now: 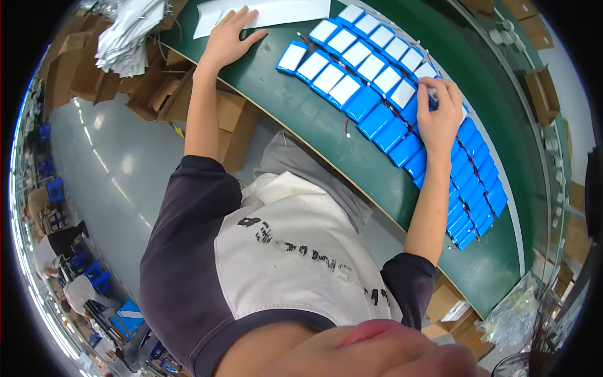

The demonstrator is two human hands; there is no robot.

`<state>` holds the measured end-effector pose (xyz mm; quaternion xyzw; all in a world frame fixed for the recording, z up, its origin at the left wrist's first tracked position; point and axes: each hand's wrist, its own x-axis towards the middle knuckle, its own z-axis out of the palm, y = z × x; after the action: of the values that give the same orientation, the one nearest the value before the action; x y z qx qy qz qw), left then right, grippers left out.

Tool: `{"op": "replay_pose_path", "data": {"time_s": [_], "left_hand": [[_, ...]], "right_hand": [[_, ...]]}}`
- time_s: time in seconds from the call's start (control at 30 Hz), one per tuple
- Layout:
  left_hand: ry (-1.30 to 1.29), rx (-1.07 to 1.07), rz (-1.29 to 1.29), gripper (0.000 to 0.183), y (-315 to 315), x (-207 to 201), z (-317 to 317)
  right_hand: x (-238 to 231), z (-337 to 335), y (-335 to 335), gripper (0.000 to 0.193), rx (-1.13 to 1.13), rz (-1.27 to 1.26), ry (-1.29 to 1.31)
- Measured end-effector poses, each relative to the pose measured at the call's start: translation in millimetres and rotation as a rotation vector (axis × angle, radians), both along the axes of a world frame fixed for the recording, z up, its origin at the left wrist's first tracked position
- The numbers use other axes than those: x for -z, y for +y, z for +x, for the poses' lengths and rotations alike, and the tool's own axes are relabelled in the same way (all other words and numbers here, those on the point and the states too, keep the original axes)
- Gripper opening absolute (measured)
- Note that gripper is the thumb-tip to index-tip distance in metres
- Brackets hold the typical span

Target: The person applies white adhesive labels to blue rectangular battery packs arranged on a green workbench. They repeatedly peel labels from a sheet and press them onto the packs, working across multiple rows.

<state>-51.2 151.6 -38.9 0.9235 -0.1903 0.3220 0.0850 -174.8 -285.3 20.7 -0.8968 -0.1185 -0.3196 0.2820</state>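
Note:
Rows of blue shrink-wrapped battery packs with thin dark and red leads lie side by side on the green bench. White rectangular patches cover the packs toward the far left of the rows; the nearer right ones are bare blue. My right hand is over the middle of the rows, thumb and fingertips drawn together at a pack. White shows beside those fingers, but what they pinch is mostly hidden. At the far left, my left hand rests with fingers spread on a white sheet, holding nothing.
The green bench has its near edge by my body. Cardboard boxes stand below it on the left, near a heap of white paper strips. Clear plastic bags lie at the right end. Other people sit at far-left benches.

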Motion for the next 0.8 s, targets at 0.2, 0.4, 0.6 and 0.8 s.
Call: {"op": "replay_pose_path", "data": {"time_s": [0.2,0.4,0.6,0.8], "left_hand": [[0.300,-0.247,-0.052,0.028,-0.5,-28.5,24.2],[0.162,0.185,0.202,0.064,-6.9,-14.3,1.8],[0.034,0.070,0.100,0.019,-0.3,-36.7,-14.5],[-0.028,0.101,-0.498,0.031,-95.9,-145.7,-16.3]], "right_hand": [[-58.4,-6.0,12.2,0.008,-0.046,0.162,0.042],[-137.5,0.4,9.8,0.011,-0.179,0.195,-0.180],[-155.1,-5.9,-15.3,0.011,-0.232,0.374,-0.219],[-149.5,-7.6,-22.5,0.020,-0.278,0.497,-0.066]]}}
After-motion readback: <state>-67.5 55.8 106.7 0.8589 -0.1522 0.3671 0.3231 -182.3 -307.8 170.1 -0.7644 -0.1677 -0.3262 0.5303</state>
